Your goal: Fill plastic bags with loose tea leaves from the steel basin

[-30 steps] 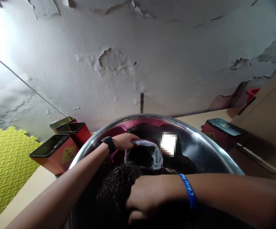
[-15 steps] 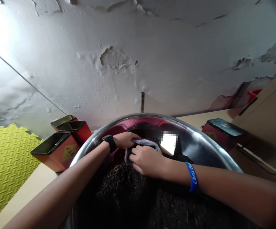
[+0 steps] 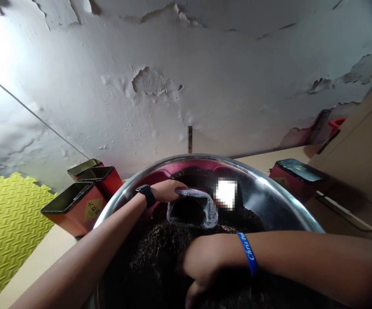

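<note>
My left hand (image 3: 168,190) is closed on the far left edge of a plastic-lined tin (image 3: 213,214); a bit of red shows at its rim. The tin's mouth faces me, with dark contents inside. Around it, dark loose tea leaves (image 3: 153,251) fill much of a large metal basin (image 3: 134,178). My right hand (image 3: 201,259) is down among the leaves just in front of the tin, not touching it. Its thumb and bent fingers point downward, but the fingertips are lost in shadow and leaves. A blurred-out white patch (image 3: 226,193) lies beside the tin.
Several red tins with black rims (image 3: 73,210) stand left of the basin, open at the top. Another red tin with a dark top (image 3: 297,171) is on the right. Yellow foam matting (image 3: 15,227) lies at far left. A peeling wall (image 3: 186,86) rises behind the basin.
My right hand has come out of the tin's mouth and moved down toward me into the leaves, uncovering the plastic liner. My left hand keeps its hold on the tin.
</note>
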Action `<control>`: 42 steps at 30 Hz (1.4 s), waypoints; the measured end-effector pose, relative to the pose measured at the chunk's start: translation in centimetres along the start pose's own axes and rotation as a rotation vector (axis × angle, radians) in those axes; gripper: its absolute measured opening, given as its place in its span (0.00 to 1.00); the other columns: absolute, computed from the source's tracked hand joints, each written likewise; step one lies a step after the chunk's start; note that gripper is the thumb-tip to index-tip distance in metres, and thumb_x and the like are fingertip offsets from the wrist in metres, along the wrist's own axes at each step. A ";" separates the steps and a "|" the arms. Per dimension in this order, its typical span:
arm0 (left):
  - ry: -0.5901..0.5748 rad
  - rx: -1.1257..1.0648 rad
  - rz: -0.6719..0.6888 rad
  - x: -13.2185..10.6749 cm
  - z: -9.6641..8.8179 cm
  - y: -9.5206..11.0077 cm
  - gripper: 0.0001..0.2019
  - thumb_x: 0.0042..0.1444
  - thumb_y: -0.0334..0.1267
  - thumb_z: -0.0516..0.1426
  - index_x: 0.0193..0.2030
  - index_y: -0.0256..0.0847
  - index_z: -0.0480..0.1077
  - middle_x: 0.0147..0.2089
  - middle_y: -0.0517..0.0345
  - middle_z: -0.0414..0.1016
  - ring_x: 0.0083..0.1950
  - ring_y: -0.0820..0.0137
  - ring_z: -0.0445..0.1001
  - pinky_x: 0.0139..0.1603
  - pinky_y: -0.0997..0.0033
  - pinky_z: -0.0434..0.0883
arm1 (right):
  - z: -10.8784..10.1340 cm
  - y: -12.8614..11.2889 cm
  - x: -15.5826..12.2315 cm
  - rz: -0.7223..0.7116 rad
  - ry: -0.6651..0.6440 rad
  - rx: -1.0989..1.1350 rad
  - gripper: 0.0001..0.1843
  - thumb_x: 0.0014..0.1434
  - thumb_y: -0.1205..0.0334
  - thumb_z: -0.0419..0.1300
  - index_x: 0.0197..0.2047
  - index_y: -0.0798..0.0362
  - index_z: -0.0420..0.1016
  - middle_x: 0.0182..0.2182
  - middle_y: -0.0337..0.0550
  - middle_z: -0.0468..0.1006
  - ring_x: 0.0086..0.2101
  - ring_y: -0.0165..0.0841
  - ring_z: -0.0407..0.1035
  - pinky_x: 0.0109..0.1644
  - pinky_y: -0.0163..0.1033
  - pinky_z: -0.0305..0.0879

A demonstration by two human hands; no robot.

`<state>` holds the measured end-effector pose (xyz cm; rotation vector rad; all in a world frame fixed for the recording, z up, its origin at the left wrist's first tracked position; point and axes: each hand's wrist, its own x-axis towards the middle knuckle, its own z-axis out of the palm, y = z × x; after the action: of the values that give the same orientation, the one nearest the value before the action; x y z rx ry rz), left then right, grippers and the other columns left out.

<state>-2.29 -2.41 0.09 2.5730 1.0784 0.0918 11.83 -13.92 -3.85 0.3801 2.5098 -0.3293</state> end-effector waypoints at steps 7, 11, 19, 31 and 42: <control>-0.002 0.010 -0.009 0.0 -0.1 -0.1 0.18 0.50 0.35 0.50 0.49 0.48 0.67 0.46 0.61 0.72 0.42 0.70 0.70 0.40 0.75 0.65 | -0.4 -0.8 0.1 -0.108 0.034 -0.112 0.19 0.54 0.49 0.51 0.29 0.54 0.74 0.19 0.38 0.71 0.15 0.27 0.55 0.17 0.34 0.49; 0.000 0.012 0.016 0.0 -0.1 0.0 0.19 0.50 0.32 0.49 0.49 0.48 0.66 0.46 0.62 0.72 0.42 0.71 0.70 0.40 0.76 0.64 | -0.2 -0.7 0.2 -0.119 0.090 -0.167 0.17 0.55 0.53 0.50 0.30 0.54 0.75 0.22 0.40 0.73 0.18 0.28 0.59 0.20 0.35 0.50; 0.018 0.034 0.022 -0.1 -0.1 0.0 0.20 0.50 0.32 0.49 0.50 0.47 0.66 0.47 0.61 0.71 0.43 0.70 0.70 0.42 0.75 0.64 | -1.5 -0.5 -1.2 -0.109 0.381 -0.201 0.16 0.58 0.54 0.47 0.33 0.50 0.73 0.24 0.38 0.75 0.20 0.28 0.62 0.22 0.36 0.47; 0.017 0.048 0.075 0.2 -0.1 -0.3 0.20 0.50 0.30 0.48 0.50 0.45 0.66 0.49 0.60 0.71 0.45 0.70 0.69 0.46 0.74 0.64 | -2.9 5.6 -2.6 0.275 0.761 -0.403 0.13 0.59 0.60 0.44 0.33 0.56 0.67 0.31 0.46 0.72 0.32 0.33 0.65 0.33 0.38 0.55; 0.021 0.041 0.054 0.2 0.2 -0.7 0.21 0.50 0.31 0.50 0.52 0.46 0.65 0.49 0.59 0.70 0.45 0.69 0.69 0.45 0.73 0.64 | -0.4 0.2 -1.4 -0.136 0.427 -0.195 0.17 0.56 0.49 0.48 0.38 0.51 0.69 0.33 0.41 0.72 0.30 0.32 0.65 0.23 0.36 0.51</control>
<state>-2.62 -1.89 -0.41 2.6443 1.0288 0.1118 12.81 -13.91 -2.71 0.2186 2.9624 -0.0542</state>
